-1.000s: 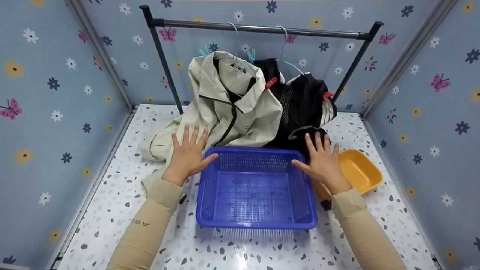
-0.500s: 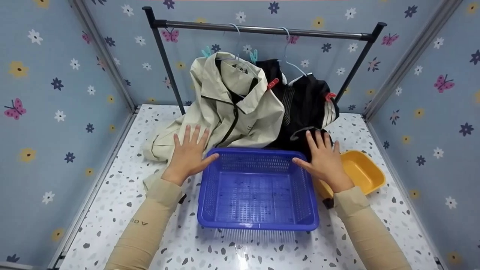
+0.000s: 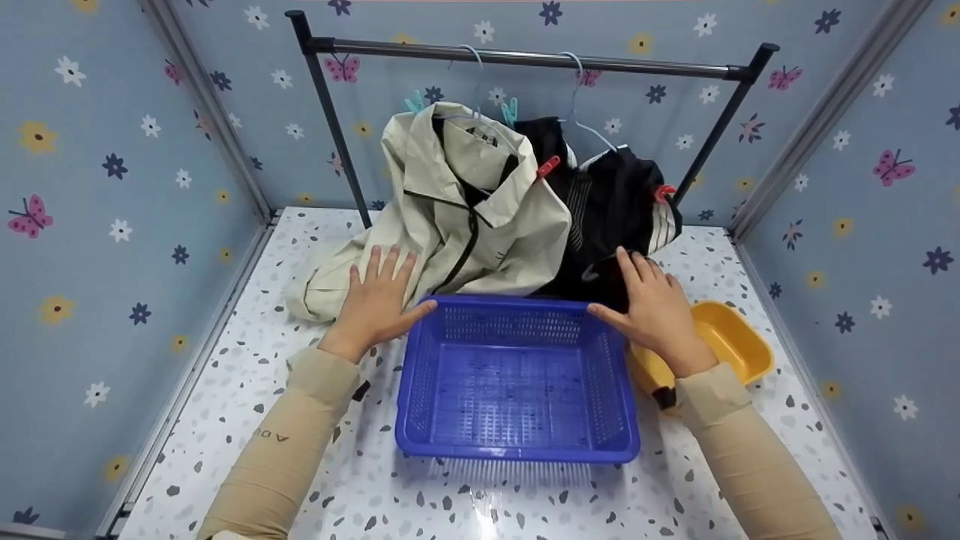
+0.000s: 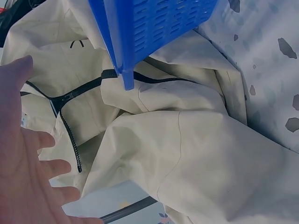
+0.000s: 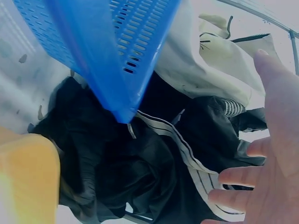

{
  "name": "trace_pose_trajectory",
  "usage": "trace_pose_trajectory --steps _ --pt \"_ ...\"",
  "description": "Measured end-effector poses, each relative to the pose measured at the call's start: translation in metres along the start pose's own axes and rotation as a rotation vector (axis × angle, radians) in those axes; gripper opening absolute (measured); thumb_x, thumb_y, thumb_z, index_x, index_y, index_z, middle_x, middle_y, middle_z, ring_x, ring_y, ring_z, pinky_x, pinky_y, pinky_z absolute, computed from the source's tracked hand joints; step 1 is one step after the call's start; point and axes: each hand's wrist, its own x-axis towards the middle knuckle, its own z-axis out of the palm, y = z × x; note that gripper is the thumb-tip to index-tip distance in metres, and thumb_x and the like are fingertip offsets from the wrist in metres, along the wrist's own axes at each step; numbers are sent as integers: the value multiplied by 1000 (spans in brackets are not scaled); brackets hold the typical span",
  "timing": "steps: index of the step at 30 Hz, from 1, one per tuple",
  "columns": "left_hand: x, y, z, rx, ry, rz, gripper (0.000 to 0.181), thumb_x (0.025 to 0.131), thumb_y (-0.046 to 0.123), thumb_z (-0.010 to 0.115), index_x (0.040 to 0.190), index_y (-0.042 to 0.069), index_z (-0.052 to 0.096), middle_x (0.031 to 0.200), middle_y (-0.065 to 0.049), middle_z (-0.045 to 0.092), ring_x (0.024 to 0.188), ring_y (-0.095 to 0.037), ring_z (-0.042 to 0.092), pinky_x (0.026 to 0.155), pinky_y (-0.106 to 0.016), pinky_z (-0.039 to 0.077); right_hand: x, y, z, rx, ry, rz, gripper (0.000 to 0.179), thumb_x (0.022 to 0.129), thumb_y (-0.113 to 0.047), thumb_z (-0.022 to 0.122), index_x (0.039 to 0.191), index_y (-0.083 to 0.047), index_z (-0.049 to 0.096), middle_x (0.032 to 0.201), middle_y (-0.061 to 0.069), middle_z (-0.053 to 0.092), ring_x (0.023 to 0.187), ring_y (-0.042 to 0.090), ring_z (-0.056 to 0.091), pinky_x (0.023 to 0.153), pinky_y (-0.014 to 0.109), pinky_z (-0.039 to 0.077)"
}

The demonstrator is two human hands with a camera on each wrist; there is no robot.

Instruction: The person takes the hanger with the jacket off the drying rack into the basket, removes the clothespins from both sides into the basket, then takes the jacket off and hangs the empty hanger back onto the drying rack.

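My left hand is held out with its fingers spread, in front of a beige zip jacket and beside the back left corner of a blue plastic basket. Nothing lies in its palm in the left wrist view. On the other side, my right hand is near the back right corner of the basket, before a black jacket with white stripes. Its fingers look extended and hold nothing in the right wrist view. Inside the basket only its perforated floor and walls show.
A yellow tub stands right of the basket, partly behind my right hand. A dark clothes rack with two blue hangers spans the back. Red clothespins and teal clothespins grip the garments. Patterned walls enclose the speckled table.
My right hand has turned a little and risen slightly in view, its fingers closer together. My left forearm has shifted slightly left. The basket and garments stay in place.
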Motion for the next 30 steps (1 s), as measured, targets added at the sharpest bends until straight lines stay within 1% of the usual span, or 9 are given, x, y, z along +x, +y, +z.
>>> trace_pose_trajectory --steps 3,6,10,13,15,20,23,27,30 --pt "1 -1 -2 -29 -10 2 99 109 65 60 179 6 24 188 -26 17 175 -56 10 135 -84 16 2 -2 -5 27 35 -14 110 102 -66 74 178 -3 26 172 35 46 152 59 52 124 76 45" --pt "2 -3 -3 -63 -26 1 100 108 63 63 180 6 23 188 -27 18 174 -57 14 136 -82 20 4 -5 -10 60 73 -33 109 100 -62 79 176 -2 31 166 37 52 145 59 58 119 75 50" --pt "3 -5 -1 -116 -33 7 100 107 58 67 179 4 24 186 -28 23 171 -58 22 136 -78 26 7 -10 -16 96 126 -56 105 99 -57 84 174 -1 37 160 36 57 141 57 62 117 72 53" --pt "2 -7 1 -151 -27 17 99 106 55 71 178 2 27 183 -30 29 169 -57 30 135 -74 32 11 -14 -18 129 155 -67 100 99 -53 85 172 -1 41 158 35 59 140 55 63 114 70 55" --pt "1 -8 2 -176 -26 18 98 105 53 72 177 1 29 181 -31 33 167 -56 35 134 -72 36 14 -16 -20 158 158 -67 97 100 -51 85 171 -1 42 158 35 59 140 55 63 114 70 55" --pt "-1 -10 8 -267 -31 -3 94 106 45 75 175 0 31 177 -29 40 161 -53 45 131 -69 41 24 -22 -28 249 153 -70 91 101 -45 85 169 -1 44 160 32 59 144 53 61 121 70 51" --pt "-2 -11 11 -324 -38 -19 90 106 41 75 174 -1 33 177 -29 40 161 -52 46 134 -66 40 31 -27 -33 307 159 -82 88 101 -40 86 168 0 46 157 31 62 142 51 63 121 68 51" --pt "-3 -13 16 -413 -51 -42 89 106 38 76 173 -3 34 178 -30 39 164 -52 42 138 -64 35 39 -34 -39 359 163 -105 82 103 -34 85 167 2 47 153 31 64 135 49 68 117 66 54" --pt "-2 -19 22 -483 -49 -41 89 104 38 78 171 -5 38 174 -34 43 160 -55 46 134 -67 38 47 -41 -42 397 165 -117 78 103 -27 85 165 4 49 152 32 64 135 50 68 118 65 55"
